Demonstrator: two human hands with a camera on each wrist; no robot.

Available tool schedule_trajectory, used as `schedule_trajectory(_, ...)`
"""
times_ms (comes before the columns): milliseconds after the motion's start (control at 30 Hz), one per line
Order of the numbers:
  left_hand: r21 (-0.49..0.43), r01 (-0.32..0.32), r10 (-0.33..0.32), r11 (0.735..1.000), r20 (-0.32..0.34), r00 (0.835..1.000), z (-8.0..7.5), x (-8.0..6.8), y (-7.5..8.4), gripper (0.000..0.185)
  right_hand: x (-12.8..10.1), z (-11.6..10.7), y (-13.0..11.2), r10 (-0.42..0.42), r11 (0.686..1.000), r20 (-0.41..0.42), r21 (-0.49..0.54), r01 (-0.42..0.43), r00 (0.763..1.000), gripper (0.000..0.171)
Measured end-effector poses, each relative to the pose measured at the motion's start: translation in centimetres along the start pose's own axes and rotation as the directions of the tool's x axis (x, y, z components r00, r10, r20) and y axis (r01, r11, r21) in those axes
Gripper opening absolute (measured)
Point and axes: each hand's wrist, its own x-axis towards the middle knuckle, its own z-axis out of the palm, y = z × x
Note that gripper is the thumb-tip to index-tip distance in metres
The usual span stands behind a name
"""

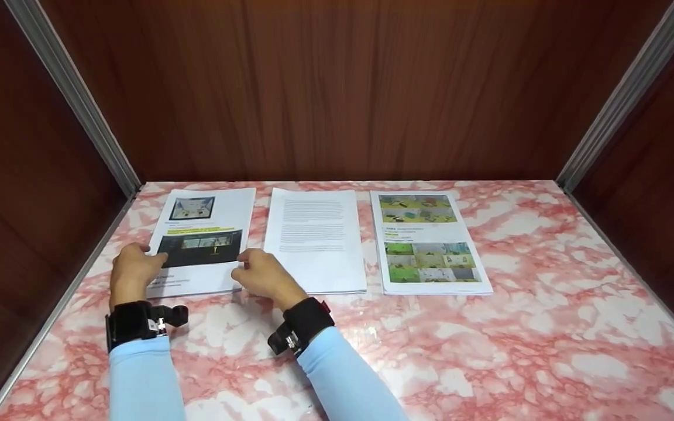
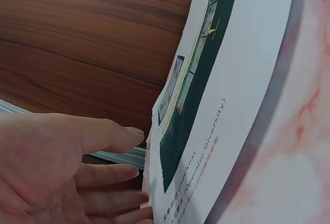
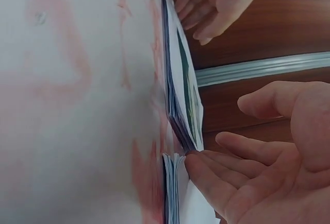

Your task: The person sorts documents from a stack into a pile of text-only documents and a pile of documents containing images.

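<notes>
Right now both hands sit at the left stack of printed sheets (image 1: 202,240), the leftmost of three on the pink marbled counter (image 1: 489,351). Left hand (image 1: 132,270) is at the stack's left edge, near corner; fingers straight and relaxed, tips just touching the paper edge per the left wrist view (image 2: 56,167). Right hand (image 1: 262,273) is at the stack's right edge, in the gap w/ the middle text stack (image 1: 316,240); fingers also spread and relaxed, tips against the sheet edges (image 3: 216,177). Neither hand pinches anything yet.

Stack's top page shows a dark picture band w/ a yellow line above it. Right wrist view shows the near right corner lifted a bit, sheets fanned, not square. Third stack w/ green photos (image 1: 427,242) lies further right, apart from the others.

Step looks like squaring or picking up the left stack. To do it well, imo: press in evenly from both sides so the edges line up, keep fingertips low at counter level to catch the bottom sheets too, and don't let the right fingers snag the middle stack's edge, which lies just beside it.
</notes>
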Motion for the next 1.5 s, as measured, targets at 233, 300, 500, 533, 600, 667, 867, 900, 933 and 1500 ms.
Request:
schedule_trajectory(233, 0.002, -0.037, 0.037, 0.999, -0.027, 0.999, -0.4, -0.2, 0.3, 0.060, -0.1, 0.0, -0.3, -0.024, 1.000, 0.000, -0.003, 0.024, 1.000, 0.039)
schedule_trajectory(300, -0.003, -0.049, 0.049, 0.999, -0.064, 0.997, -0.5, -0.3, 0.6, 0.056, 0.0, 0.0, -0.4, -0.037, 0.999, -0.006, 0.015, 0.037, 0.999, 0.038)
schedule_trajectory(500, -0.029, -0.024, 0.019, 0.999, -0.171, 0.985, -0.9, -0.7, 1.4, 0.049, 0.1, -0.5, -0.6, 0.013, 0.983, -0.022, 0.182, -0.009, 1.000, 0.040)
schedule_trajectory(533, -0.026, -0.015, 0.010, 1.000, -0.170, 0.985, -1.0, -0.7, 1.4, 0.049, 0.1, -0.5, -0.6, 0.038, 0.978, -0.035, 0.206, -0.030, 0.999, 0.043)
schedule_trajectory(600, -0.008, -0.001, 0.000, 1.000, -0.152, 0.988, -1.1, -0.7, 1.2, 0.046, 0.2, -0.6, -0.6, 0.088, 0.966, -0.063, 0.247, -0.070, 0.994, 0.048)
schedule_trajectory(667, 0.004, -0.003, 0.004, 1.000, -0.134, 0.991, -1.1, -0.8, 0.9, 0.041, 0.3, -0.5, -0.5, 0.125, 0.950, -0.080, 0.296, -0.097, 0.989, 0.055)
schedule_trajectory(867, -0.075, -0.039, 0.030, 0.996, -0.115, 0.993, -1.3, -1.1, 0.2, 0.030, 0.3, 0.1, -0.4, 0.155, 0.910, -0.038, 0.394, -0.127, 0.987, 0.068)
schedule_trajectory(900, -0.084, -0.046, 0.036, 0.995, -0.114, 0.993, -1.4, -1.1, 0.1, 0.030, 0.3, 0.1, -0.4, 0.160, 0.914, -0.038, 0.382, -0.134, 0.986, 0.067)
schedule_trajectory(933, -0.097, -0.050, 0.039, 0.994, -0.111, 0.993, -1.5, -1.2, 0.1, 0.031, 0.2, 0.1, -0.4, 0.168, 0.919, -0.039, 0.368, -0.142, 0.985, 0.065)
schedule_trajectory(1500, -0.222, -0.025, -0.001, 0.975, -0.118, 0.993, -2.2, -1.4, 0.5, 0.039, 0.2, -0.8, 0.1, 0.153, 0.908, -0.091, 0.406, -0.104, 0.984, 0.025)
